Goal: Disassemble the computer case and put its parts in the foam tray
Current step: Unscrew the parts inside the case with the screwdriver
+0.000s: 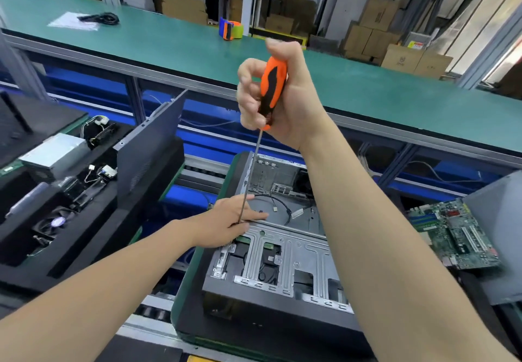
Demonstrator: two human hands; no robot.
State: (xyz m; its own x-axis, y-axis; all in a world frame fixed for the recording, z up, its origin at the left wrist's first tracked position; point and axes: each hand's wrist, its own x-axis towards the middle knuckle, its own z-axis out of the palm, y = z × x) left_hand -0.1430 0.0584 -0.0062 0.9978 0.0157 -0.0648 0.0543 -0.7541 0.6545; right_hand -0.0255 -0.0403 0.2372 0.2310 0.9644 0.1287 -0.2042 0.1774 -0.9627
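The computer case (271,251) lay open side up, its long axis running away from the person. Above the case's left rim the screwdriver (271,90) stood nearly upright, tip down. The right hand (285,99) was wrapped round its handle. The left hand (228,224) lay straight-fingered at the tip. Left of the case sat the foam tray (93,237) and a leaning side panel (149,144); to its right lay a motherboard (454,234).

A long green-topped bench (169,42) is seen running behind the grip of the right hand (282,99), edged by an aluminium rail (113,59). Just beyond the grip, a blue, orange and green tape dispenser (230,29) is set on it; far to the left, a black cable (99,18) is laid on a clear bag. Blue panels (84,85) are fitted below the bench. Cardboard boxes (378,14) are stacked beyond, to the right.
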